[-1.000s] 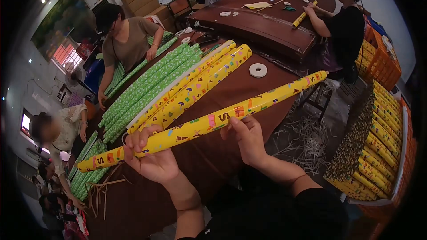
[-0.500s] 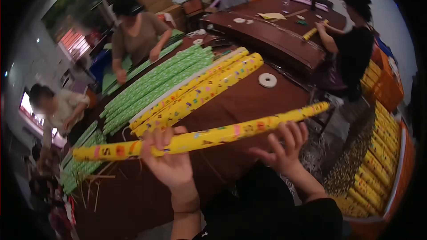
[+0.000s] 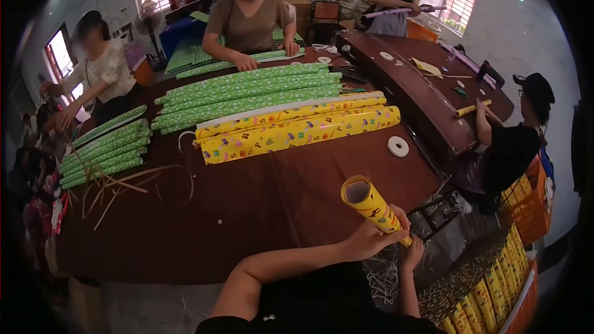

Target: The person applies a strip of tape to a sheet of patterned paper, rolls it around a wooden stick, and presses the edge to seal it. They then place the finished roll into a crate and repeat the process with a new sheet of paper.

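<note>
A yellow patterned paper roll [image 3: 374, 207] is tilted, its open, hollow end toward the upper left. My left hand [image 3: 371, 238] wraps round its middle. At its lower end, my right hand [image 3: 411, 253] is closed round the roll. Farther forward on the brown table [image 3: 260, 210] lie more yellow rolls [image 3: 297, 128], with green patterned rolls [image 3: 247, 89] behind them. A white tape ring [image 3: 398, 146] lies right of the yellow rolls.
Co-workers stand behind the table [image 3: 253, 25], at the left [image 3: 102, 71] and at the right [image 3: 510, 142]. An orange crate of yellow rolls [image 3: 489, 297] is at the lower right. Tan strips [image 3: 117, 179] lie at the left. A second table [image 3: 408, 86] stands behind.
The held roll has swung from lying across the view to pointing away from me at the lower right. My right hand, open before, has closed on it. The view has shifted.
</note>
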`<move>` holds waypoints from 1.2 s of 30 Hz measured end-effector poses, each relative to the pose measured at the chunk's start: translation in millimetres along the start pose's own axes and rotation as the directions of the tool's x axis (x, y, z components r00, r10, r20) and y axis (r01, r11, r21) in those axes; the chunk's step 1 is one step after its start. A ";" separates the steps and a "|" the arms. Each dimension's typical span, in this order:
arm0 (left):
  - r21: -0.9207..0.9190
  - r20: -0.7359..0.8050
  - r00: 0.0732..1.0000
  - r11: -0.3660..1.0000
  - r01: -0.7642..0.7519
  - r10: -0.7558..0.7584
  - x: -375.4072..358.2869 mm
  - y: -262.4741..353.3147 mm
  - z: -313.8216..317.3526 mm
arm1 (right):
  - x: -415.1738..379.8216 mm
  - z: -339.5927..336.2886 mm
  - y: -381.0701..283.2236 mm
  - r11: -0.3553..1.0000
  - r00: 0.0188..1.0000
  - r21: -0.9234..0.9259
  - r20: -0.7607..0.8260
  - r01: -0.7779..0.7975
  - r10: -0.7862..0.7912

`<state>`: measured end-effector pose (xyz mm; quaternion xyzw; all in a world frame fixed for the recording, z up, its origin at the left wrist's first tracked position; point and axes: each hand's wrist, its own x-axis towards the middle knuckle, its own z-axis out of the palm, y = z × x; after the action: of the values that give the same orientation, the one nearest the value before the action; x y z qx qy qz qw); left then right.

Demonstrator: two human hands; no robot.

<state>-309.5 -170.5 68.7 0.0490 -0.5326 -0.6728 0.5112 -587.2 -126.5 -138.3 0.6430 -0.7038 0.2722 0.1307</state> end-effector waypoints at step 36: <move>0.184 0.551 0.722 0.904 0.386 -0.420 5.1 35.4 -27.2 | 111.9 -164.9 -67.1 -0.424 0.643 0.901 0.269 0.097 0.718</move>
<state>-272.8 -189.2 86.6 -0.0289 -0.6572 -0.7349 0.1650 -564.6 -130.6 70.7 0.0979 -0.2973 0.8856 -0.3433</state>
